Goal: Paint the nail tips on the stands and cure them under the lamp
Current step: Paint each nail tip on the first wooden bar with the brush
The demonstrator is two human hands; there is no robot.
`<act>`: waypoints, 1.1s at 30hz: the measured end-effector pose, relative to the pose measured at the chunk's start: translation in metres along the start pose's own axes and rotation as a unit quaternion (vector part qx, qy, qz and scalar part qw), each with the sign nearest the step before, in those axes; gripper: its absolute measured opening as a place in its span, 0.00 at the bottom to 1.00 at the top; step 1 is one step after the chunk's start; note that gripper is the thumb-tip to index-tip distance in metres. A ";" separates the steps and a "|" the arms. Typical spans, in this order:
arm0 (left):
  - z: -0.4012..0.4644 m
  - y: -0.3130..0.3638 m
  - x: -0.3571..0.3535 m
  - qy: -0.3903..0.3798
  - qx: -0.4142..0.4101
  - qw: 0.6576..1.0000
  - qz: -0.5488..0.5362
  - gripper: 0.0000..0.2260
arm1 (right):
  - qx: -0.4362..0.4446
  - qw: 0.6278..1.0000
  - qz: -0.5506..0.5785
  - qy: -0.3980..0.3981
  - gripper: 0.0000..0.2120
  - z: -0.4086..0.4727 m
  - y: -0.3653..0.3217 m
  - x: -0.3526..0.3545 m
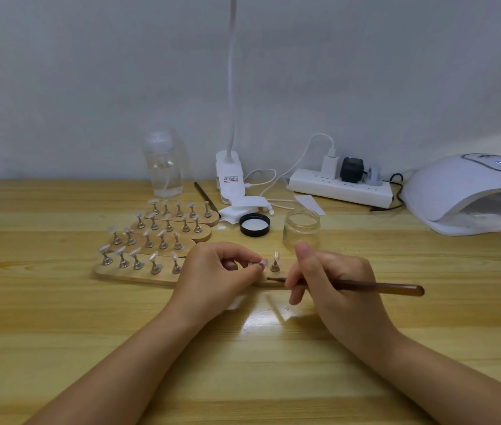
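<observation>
The left hand [215,273] pinches a small clear nail tip [262,262] on the long wooden stand board [138,276] nearest the person. The right hand [332,280] grips a thin brown brush [378,287] beside it on the yellow wooden worktop [59,332]. The white dome curing lamp [470,194] sits far right.

A: State surface colours.
B: The yellow-tan wooden tabletop [59,317] shows darker streaked grain. The pale wooden oblong stand boards [126,273] carry silver metal stands with translucent whitish nail tips [104,248].

A: And the tools?
B: The slim dark-brown brush [371,286] ends in amber. The round jar lid [254,224] is black with a white liner. The domed curing lamp [470,191] is white.
</observation>
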State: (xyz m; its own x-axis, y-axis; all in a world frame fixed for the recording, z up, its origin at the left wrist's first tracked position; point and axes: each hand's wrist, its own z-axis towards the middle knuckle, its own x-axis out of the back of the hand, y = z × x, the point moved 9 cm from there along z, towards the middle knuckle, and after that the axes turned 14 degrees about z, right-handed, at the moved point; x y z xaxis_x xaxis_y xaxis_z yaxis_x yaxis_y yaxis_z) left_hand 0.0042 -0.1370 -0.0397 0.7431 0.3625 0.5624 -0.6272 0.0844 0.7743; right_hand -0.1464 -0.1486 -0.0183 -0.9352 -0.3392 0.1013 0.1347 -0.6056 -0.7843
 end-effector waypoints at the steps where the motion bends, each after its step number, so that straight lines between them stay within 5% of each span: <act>1: 0.000 0.000 0.000 0.000 0.000 1.000 0.000 0.11 | 0.011 1.000 -0.001 -0.001 0.19 0.000 -0.002 0.000; 33: 0.000 0.003 -0.001 -0.011 0.002 1.000 0.019 0.08 | 0.024 1.000 -0.009 -0.005 0.18 0.000 -0.003 0.000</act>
State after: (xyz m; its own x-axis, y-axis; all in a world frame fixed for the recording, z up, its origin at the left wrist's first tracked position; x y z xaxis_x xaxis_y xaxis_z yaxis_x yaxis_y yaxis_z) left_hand 0.0016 -0.1366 -0.0381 0.7243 0.3451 0.5969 -0.6537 0.0685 0.7536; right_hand -0.1464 -0.1465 -0.0155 -0.9341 -0.3355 0.1220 0.1335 -0.6453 -0.7521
